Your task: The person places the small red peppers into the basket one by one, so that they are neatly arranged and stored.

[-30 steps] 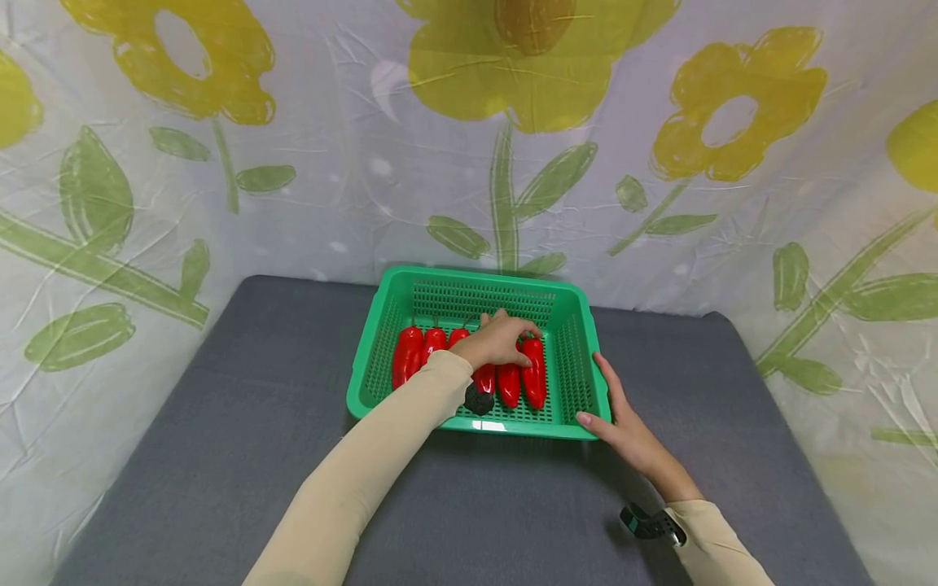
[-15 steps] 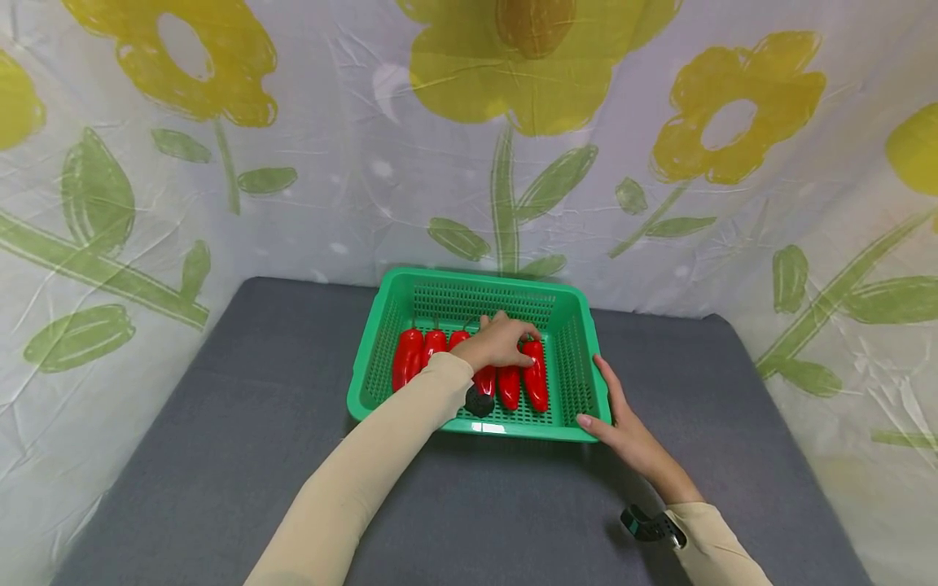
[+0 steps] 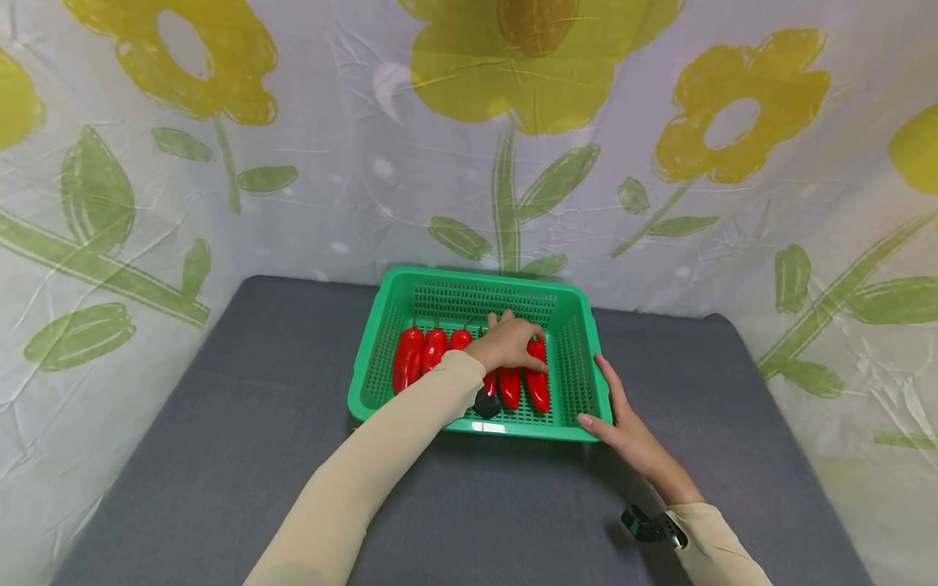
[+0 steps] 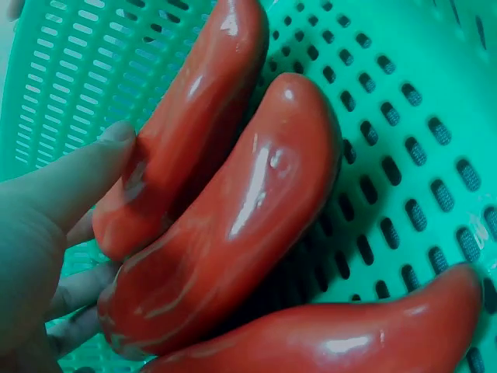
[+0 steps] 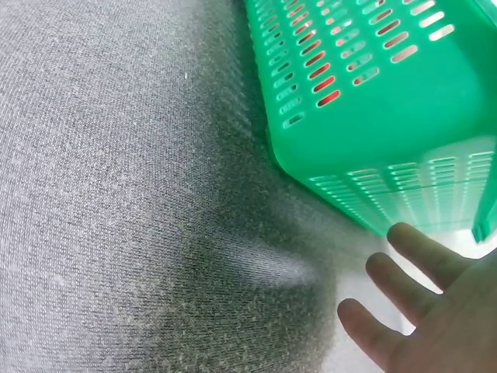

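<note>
Several glossy red peppers lie side by side in a green perforated basket (image 3: 484,275). My left hand (image 3: 506,343) reaches into it and covers the stem end of the rightmost pepper (image 3: 539,392). In the left wrist view, the thumb (image 4: 116,138) presses one side of that pepper while fingers pass behind it; a second pepper (image 4: 272,171) lies alongside. My right hand (image 3: 630,431) rests at the basket's front right corner, thumb on the rim. Three straight, spread fingers (image 5: 408,287) show beside the basket in the right wrist view.
The basket stands at the back of a table with dark grey cloth (image 3: 293,407). A pale curtain (image 3: 330,163) with yellow flowers hangs behind and at both sides. A black band (image 3: 650,525) circles the right wrist.
My left hand has shifted slightly right, farther over the rightmost pepper, with its thumb now across it. The right hand and the basket have stayed put.
</note>
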The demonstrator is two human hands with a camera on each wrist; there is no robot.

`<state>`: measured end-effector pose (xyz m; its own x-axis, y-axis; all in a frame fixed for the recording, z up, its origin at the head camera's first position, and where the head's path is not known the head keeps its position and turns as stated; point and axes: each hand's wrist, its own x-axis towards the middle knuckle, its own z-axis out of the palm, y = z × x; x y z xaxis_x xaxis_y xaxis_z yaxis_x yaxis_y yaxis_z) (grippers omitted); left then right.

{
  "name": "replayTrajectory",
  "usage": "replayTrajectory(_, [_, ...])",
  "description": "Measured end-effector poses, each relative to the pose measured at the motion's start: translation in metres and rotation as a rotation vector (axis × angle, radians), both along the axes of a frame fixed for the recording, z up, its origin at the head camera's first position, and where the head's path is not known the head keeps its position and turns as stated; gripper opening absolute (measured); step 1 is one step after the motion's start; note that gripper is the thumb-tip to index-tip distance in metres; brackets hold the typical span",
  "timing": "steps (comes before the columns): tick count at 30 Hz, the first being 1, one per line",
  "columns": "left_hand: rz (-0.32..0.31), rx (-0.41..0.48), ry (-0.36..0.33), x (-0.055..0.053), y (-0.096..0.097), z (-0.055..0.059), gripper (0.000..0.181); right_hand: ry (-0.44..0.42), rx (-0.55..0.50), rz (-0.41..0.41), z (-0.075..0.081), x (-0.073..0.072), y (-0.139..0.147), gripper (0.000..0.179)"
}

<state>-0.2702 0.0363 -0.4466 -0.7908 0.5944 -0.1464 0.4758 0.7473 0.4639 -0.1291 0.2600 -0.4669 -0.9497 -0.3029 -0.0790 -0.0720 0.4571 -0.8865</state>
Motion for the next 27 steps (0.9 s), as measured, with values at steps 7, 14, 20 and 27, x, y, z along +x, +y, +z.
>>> replayTrajectory(7, [0.025,-0.007,-0.020,0.001,-0.001,0.002,0.056,-0.009,-0.009,0.007,0.002,0.001,0.000,0.088])
replayTrajectory(14, [0.034,-0.040,0.000,0.003,-0.002,0.006,0.056,-0.012,-0.008,0.003,0.002,0.001,0.000,0.088])
replayTrajectory(20, [0.042,-0.086,0.019,0.002,-0.001,0.006,0.059,-0.009,0.019,-0.008,0.002,0.001,-0.001,0.089])
replayTrajectory(27, [0.063,-0.067,0.012,-0.001,-0.004,0.014,0.059,0.000,0.023,0.016,0.004,0.002,0.002,0.091])
